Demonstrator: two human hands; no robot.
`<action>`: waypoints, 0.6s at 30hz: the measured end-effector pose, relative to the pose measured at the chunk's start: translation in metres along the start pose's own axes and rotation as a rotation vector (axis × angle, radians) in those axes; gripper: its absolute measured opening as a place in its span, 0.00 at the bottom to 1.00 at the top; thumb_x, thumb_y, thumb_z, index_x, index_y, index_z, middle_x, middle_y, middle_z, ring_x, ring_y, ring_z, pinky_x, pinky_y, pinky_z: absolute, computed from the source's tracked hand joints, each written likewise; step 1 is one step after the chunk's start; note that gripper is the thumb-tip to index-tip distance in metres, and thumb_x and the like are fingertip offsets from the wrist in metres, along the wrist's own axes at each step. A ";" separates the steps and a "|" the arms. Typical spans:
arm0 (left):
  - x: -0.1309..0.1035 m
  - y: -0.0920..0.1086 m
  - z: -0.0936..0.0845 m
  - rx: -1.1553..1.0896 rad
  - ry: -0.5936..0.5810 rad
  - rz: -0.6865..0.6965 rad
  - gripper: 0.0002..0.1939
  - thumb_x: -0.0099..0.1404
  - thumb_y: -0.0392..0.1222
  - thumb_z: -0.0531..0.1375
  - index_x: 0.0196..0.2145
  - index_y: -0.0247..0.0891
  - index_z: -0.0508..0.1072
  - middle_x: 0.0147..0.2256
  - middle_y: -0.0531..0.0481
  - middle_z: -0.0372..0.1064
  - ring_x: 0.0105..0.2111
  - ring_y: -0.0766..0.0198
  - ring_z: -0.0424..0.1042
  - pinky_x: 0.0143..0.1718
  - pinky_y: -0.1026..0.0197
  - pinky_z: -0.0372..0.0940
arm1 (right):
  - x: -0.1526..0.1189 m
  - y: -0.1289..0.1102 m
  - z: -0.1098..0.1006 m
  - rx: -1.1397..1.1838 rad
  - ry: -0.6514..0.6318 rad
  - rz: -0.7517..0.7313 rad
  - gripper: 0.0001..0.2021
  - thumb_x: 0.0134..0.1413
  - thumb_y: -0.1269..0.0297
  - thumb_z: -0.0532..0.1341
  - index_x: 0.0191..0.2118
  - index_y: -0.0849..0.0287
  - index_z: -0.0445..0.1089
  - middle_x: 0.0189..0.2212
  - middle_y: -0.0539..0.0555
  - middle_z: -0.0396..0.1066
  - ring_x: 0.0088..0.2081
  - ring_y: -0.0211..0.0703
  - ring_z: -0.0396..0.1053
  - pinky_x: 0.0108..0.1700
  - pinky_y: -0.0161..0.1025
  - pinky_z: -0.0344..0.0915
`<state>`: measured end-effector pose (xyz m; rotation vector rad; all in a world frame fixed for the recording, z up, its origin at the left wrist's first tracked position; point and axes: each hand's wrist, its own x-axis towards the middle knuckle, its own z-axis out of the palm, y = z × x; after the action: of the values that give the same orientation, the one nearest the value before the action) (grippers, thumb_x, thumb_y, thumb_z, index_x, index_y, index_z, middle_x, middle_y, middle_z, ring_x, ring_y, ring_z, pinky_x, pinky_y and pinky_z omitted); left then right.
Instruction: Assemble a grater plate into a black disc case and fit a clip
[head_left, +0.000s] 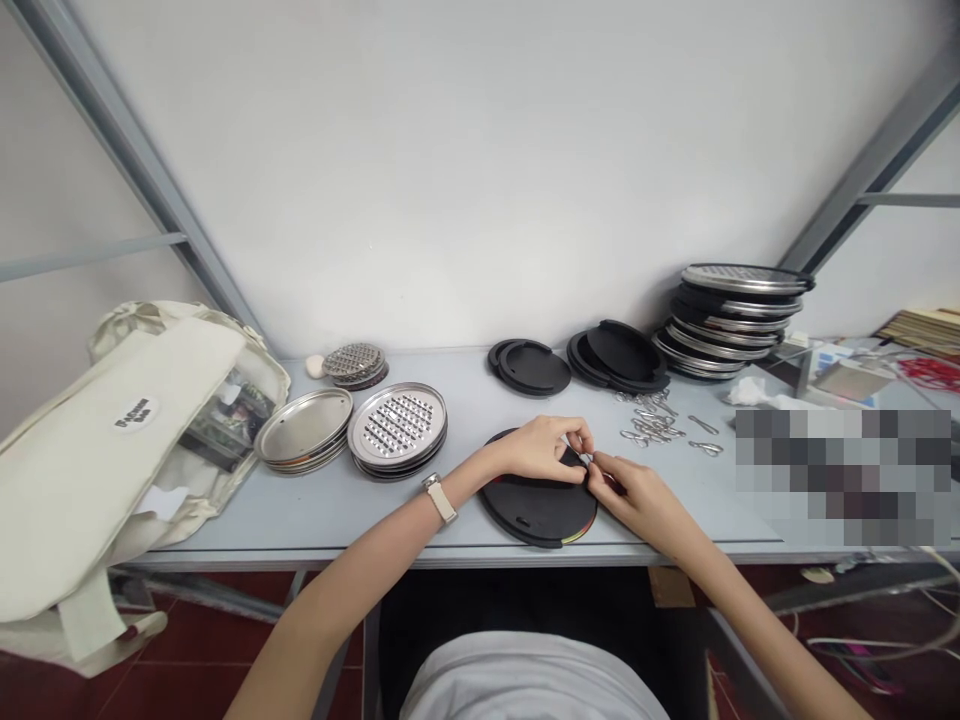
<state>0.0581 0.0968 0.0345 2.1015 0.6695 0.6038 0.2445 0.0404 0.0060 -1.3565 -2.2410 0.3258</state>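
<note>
A round black disc (pixel 536 508) with a small slot lies flat on the table in front of me, a coloured strip showing along its lower right rim. Over its upper part is my left hand (pixel 547 448), wearing a banded watch, its thumb and fingers closed in a pinch. My right hand (pixel 634 495) pinches at the same spot on the disc's right rim, its fingertips meeting the left ones. Whatever small piece is between the fingertips is hidden. Just beyond the right hand lie several small metal wire clips (pixel 654 425) in a loose pile.
Round metal graters (pixel 400 425) and plain metal discs (pixel 304 425) are stacked left, near smaller graters (pixel 354 362). Black discs (pixel 532 367) lie behind, with more black discs (pixel 626 350) alongside. A tall grater stack (pixel 731 320) stands right. A cream bag (pixel 97 450) covers the left end.
</note>
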 end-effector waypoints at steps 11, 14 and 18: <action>-0.002 0.001 -0.001 -0.066 0.001 0.005 0.13 0.51 0.34 0.62 0.35 0.37 0.66 0.36 0.54 0.67 0.21 0.77 0.56 0.24 0.70 0.55 | -0.001 0.003 0.002 -0.040 0.021 -0.018 0.13 0.61 0.61 0.49 0.25 0.55 0.57 0.18 0.48 0.61 0.21 0.38 0.60 0.25 0.33 0.53; -0.002 0.001 -0.001 -0.067 0.001 0.018 0.13 0.51 0.34 0.62 0.35 0.37 0.66 0.36 0.54 0.67 0.20 0.78 0.55 0.23 0.70 0.54 | -0.001 0.002 0.001 -0.054 0.032 -0.028 0.13 0.61 0.62 0.49 0.24 0.55 0.57 0.18 0.48 0.61 0.20 0.38 0.59 0.24 0.34 0.53; -0.001 0.002 -0.001 -0.046 0.006 -0.008 0.13 0.50 0.34 0.62 0.35 0.37 0.67 0.35 0.54 0.68 0.20 0.78 0.55 0.24 0.70 0.54 | -0.002 0.001 0.001 -0.067 0.040 -0.027 0.13 0.60 0.62 0.49 0.24 0.55 0.55 0.18 0.48 0.61 0.20 0.37 0.59 0.24 0.34 0.53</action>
<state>0.0571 0.0954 0.0362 2.0541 0.6612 0.6155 0.2454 0.0397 0.0040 -1.3540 -2.2529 0.2137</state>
